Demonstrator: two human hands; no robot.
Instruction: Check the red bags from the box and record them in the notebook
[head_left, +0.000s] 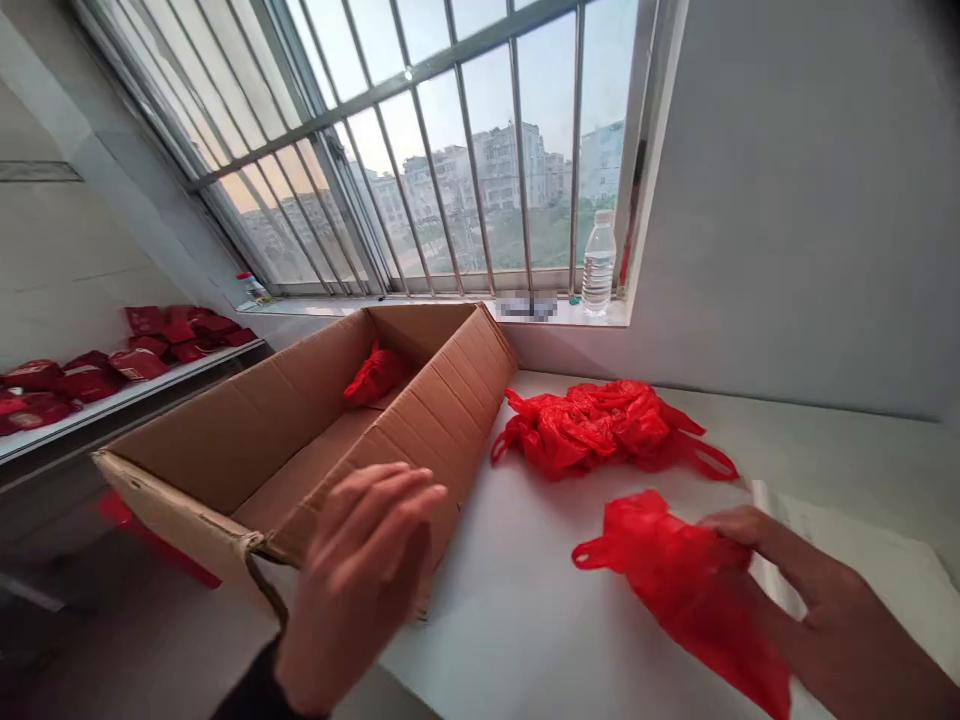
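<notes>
Pinched in my right hand is a red plastic bag, held over the white table at the lower right; its loop handle sticks out to the left. My left hand is raised in front of the near side of a long open cardboard box, its fingers slightly bent and nothing visible in it. Inside the box, toward the far end, lies a red bundle. A heap of crumpled red bags rests on the table to the right of the box.
A clear plastic bottle stands on the windowsill at the barred window. Dark red packages line a shelf at the left. White sheets lie on the table beyond my right hand. The grey wall bounds the table's back.
</notes>
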